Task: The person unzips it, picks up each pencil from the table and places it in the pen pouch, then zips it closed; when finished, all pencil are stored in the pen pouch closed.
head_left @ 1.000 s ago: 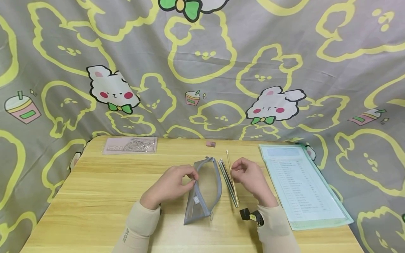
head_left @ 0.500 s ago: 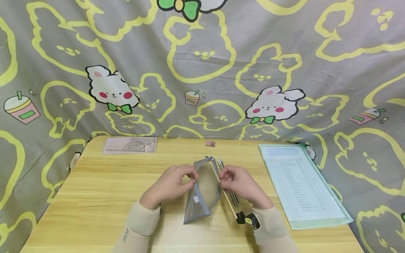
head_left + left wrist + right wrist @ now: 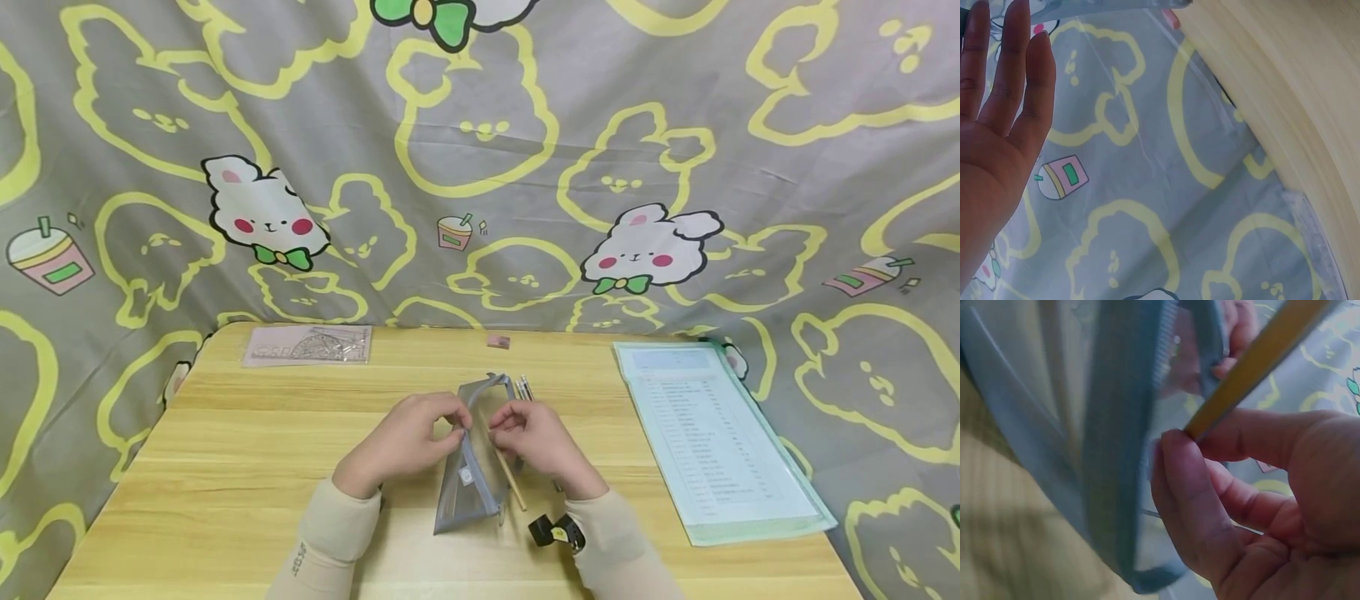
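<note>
A grey see-through zip pencil pouch [image 3: 453,504] stands with its mouth spread in the middle of the table. My left hand [image 3: 412,437] pinches the left edge of that mouth; in the left wrist view, the other fingers of the hand [image 3: 1004,131] are extended. Thumb and fingertips of my right hand [image 3: 538,440] pinch a yellow pencil [image 3: 513,485] over the mouth. Close up in the right wrist view, the pencil [image 3: 1260,365] slants beside the pouch's zipper edge [image 3: 1119,444]. Several dark pencils [image 3: 524,387] lie right of the pouch, partly hidden by my right hand.
A clear packet with rulers and a protractor [image 3: 311,344] lies at the back left. A small pinkish piece [image 3: 498,342] is near the back edge. A green-edged document folder [image 3: 720,442] occupies the right side. A patterned curtain [image 3: 480,167] hangs behind the table.
My right hand has carried the yellow pencil leftward from beside the dark pencils to over the pouch's mouth. The left hand and the pouch have stayed almost still.
</note>
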### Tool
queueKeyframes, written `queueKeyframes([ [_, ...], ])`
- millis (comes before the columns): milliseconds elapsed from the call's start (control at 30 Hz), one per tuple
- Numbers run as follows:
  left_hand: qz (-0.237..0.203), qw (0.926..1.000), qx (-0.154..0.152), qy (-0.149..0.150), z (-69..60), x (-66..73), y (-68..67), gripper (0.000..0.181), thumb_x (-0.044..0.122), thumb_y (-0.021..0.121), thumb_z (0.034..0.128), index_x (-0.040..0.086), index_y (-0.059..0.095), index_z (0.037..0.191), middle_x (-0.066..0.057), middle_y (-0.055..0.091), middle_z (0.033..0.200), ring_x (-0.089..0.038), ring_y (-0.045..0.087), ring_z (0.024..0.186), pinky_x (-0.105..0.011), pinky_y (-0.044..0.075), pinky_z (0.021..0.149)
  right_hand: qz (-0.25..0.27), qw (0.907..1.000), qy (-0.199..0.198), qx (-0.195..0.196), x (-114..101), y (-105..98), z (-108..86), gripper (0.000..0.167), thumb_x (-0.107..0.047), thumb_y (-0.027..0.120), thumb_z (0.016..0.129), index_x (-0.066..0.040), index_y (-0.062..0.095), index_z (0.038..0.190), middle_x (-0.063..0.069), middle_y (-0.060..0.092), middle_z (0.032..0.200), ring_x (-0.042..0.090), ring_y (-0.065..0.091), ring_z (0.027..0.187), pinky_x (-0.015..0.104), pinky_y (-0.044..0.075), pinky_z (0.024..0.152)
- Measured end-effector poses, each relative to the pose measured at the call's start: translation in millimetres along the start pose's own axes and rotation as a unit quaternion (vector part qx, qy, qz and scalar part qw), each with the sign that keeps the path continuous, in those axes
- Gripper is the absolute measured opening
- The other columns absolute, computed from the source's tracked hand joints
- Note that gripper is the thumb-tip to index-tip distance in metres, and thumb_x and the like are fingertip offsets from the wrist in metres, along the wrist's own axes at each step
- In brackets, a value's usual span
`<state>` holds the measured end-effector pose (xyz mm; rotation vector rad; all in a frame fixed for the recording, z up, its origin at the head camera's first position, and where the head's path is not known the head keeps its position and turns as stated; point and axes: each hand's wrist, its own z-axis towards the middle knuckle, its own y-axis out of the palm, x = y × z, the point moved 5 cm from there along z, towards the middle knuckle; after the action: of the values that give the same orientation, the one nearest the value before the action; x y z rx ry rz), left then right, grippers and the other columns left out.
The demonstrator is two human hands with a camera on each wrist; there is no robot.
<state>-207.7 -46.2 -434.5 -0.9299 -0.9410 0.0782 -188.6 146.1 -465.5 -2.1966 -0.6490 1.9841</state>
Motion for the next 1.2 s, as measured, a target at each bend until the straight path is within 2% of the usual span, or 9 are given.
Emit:
queueKeyframes([
  [200,-0.007,1.0000,-0.001,0.002,0.4,0.2,1.0,0.012,0.006,0.071,0.0925,0.013,0.074,0.101,0.007,0.075,0.099,-0.015,0.072,0.095,-0.045,0.061,0.090,-0.002,0.9997,-0.012,0.021,0.9,10.7,1.9,0.012,-0.001,0.074,0.089,0.002,0.072,0.101,0.011,0.076,0.091,0.013,0.071,0.075,0.027,0.062,0.068],
  [367,-0.010,0.9998,0.003,0.016,1.1,0.0,2.1,0.012,0.005,0.070,0.0919,0.012,0.074,0.101,0.005,0.075,0.097,-0.019,0.073,0.094,-0.045,0.061,0.088,-0.020,0.9984,-0.011,0.052,2.8,13.6,2.9,0.009,-0.001,0.074,0.088,-0.001,0.073,0.098,0.008,0.075,0.090,0.012,0.070,0.077,0.025,0.060,0.068],
  [633,-0.005,0.9998,0.007,0.017,0.5,1.2,2.0,0.013,0.004,0.071,0.0917,0.014,0.074,0.099,0.008,0.073,0.095,-0.017,0.072,0.092,-0.043,0.061,0.086,-0.029,0.9945,0.003,0.101,3.8,16.9,4.1,0.005,-0.003,0.074,0.088,-0.004,0.073,0.093,0.004,0.071,0.083,0.011,0.061,0.067,0.022,0.052,0.058],
  [733,-0.006,0.9999,0.005,0.009,0.6,1.4,1.4,0.014,0.004,0.071,0.0915,0.015,0.074,0.099,0.012,0.070,0.094,-0.015,0.071,0.090,-0.043,0.061,0.085,-0.029,0.9944,0.000,0.102,4.1,18.6,5.0,0.004,-0.006,0.074,0.091,-0.004,0.072,0.094,0.004,0.072,0.083,0.010,0.063,0.067,0.023,0.053,0.058],
  [900,-0.003,1.0000,0.004,0.000,0.0,2.1,0.3,0.014,0.005,0.071,0.0922,0.018,0.074,0.098,0.015,0.068,0.093,-0.015,0.071,0.090,-0.042,0.061,0.085,-0.031,0.9963,-0.009,0.080,3.9,16.7,5.3,0.010,-0.016,0.076,0.095,-0.006,0.072,0.097,0.004,0.077,0.089,0.014,0.073,0.078,0.027,0.057,0.068],
  [1033,-0.003,1.0000,0.004,0.003,-0.3,2.4,0.0,0.013,0.006,0.071,0.0927,0.017,0.074,0.098,0.013,0.068,0.093,-0.017,0.072,0.090,-0.042,0.061,0.085,-0.039,0.9963,-0.010,0.076,2.0,7.4,4.8,0.012,-0.020,0.077,0.096,-0.009,0.073,0.098,0.004,0.077,0.090,0.018,0.073,0.081,0.028,0.056,0.070],
  [1200,-0.007,1.0000,0.005,0.002,-0.2,1.9,-0.4,0.012,0.005,0.072,0.0927,0.015,0.074,0.098,0.014,0.069,0.093,-0.014,0.071,0.090,-0.043,0.061,0.086,-0.045,0.9943,-0.002,0.096,2.8,-10.4,3.9,0.010,-0.019,0.077,0.096,-0.010,0.074,0.100,0.001,0.075,0.090,0.013,0.068,0.078,0.028,0.055,0.067],
])
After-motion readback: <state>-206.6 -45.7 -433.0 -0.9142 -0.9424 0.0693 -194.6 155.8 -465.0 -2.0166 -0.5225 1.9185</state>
